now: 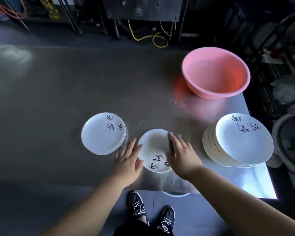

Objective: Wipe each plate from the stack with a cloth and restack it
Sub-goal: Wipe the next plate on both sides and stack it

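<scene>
White plate lying flat on steel table, near the front edge, black brush-script print at its 6 o'clock. Left hand at the plate's 9 o'clock, fingers straight and spread, thumb touching the rim, steadying rather than gripping. Right hand at the plate's 3 o'clock, fingers laid out flat and pressing a dark cloth down onto the plate's right side; only a strip of cloth visible under the palm and at the fingertips, blurred.

Short stack of white plates at 10 o'clock from the centre plate, just beside the left hand, apart from the plate being wiped, top plate printed with the same script toward its far right. Tall stack of plates at 3 o'clock, near the table's right edge, leaning slightly, top plate printed likewise.

Pink basin at 1 o'clock, well apart from the plates, upright, close to the table's far right corner; contents hard to tell. Faint scratches and specks on the metal between basin and centre plate.

Yellow cable looped on the floor beyond the table at 12 o'clock. Black sneakers with white laces below the front edge at 6 o'clock. Dark fan at the far right, partly cut off.
</scene>
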Demonstrator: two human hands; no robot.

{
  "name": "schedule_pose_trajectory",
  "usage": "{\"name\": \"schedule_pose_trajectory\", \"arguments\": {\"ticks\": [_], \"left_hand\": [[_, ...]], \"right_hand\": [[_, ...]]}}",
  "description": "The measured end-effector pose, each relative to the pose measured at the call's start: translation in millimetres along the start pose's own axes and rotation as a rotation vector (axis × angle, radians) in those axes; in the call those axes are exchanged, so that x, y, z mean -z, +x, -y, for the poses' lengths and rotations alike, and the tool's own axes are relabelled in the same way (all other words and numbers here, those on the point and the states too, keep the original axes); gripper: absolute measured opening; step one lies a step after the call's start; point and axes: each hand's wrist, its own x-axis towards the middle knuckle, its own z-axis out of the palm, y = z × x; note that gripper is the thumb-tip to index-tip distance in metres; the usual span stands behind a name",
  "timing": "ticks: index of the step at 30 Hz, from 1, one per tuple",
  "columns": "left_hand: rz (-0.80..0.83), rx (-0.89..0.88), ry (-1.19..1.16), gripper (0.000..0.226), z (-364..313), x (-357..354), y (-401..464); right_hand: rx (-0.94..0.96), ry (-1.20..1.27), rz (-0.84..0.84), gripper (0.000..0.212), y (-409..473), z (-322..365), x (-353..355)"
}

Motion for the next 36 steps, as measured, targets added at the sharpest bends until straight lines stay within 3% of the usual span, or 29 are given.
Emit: {"name": "schedule_pose_trajectory", "arguments": {"ticks": [3, 5, 15, 21, 28, 33, 36], "left_hand": [[-0.021, -0.043, -0.003, 0.067, 1, -10, -3], [-0.025, -0.052, 0.009, 0.070, 1, -14, -5], [-0.007, -0.043, 0.063, 0.083, 3, -19, -4], [-0.059, -0.054, 0.062, 0.077, 4, -22, -3], [-0.055, -0.057, 0.063, 0.080, 4, -21, -3], [-0.092, -0.064, 0.056, 0.078, 4, -22, -2], [-0.087, -0.064, 0.058, 0.077, 3, -21, -2]], "right_hand": [[0.130, -0.310, 0.153, 0.082, -3, 1, -20], [0.202, -0.381, 0.204, 0.086, -2, 0, -31], [0.299, -0.351, 0.234, 0.096, 40, 12, -49], [0.645, -0.411, 0.273, 0.088, -2, -9, -49], [0.324, -0.464, 0.327, 0.105, 46, 2, -26], [0.571, -0.527, 0.318, 0.099, -12, -17, -39], [0.585, -0.548, 0.333, 0.095, -12, -29, -43]]}}
